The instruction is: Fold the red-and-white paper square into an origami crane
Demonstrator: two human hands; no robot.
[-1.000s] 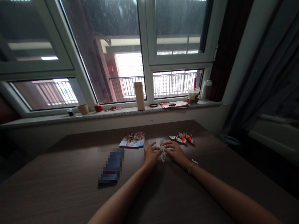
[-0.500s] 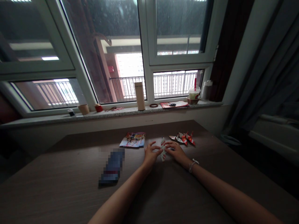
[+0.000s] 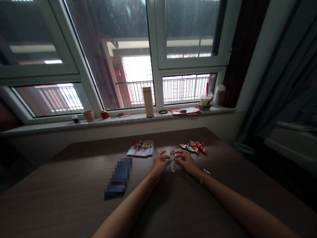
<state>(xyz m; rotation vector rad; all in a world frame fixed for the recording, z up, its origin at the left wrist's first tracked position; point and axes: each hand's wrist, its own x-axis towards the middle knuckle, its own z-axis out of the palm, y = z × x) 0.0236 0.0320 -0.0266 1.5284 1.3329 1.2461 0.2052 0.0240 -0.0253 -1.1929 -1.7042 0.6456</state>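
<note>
A narrow piece of folded paper (image 3: 172,151), pale with red stripes and pointed at both ends, lies on the table between my hands. My left hand (image 3: 159,164) has its thumb and fingertips on the paper's left edge. From the other side, my right hand (image 3: 186,161) pinches the right edge, its fingers curled. Parts of the paper are hidden by the fingertips. Beyond my right hand stand several folded paper figures (image 3: 196,146), red and silvery white, with pointed tips like cranes. A stack of colourful printed sheets (image 3: 140,148) rests past my left hand.
A pixelated dark blue oblong (image 3: 119,177) lies left on the brown table (image 3: 61,185). Along the windowsill (image 3: 133,118) stand a beige flask (image 3: 148,102), a paper cup (image 3: 88,116), a lidded drink cup (image 3: 206,98) and red papers with scissors (image 3: 183,111).
The folded paper has turned slightly, its near end shifting a little toward me and to the right. Both hands stay at its edges with small finger shifts.
</note>
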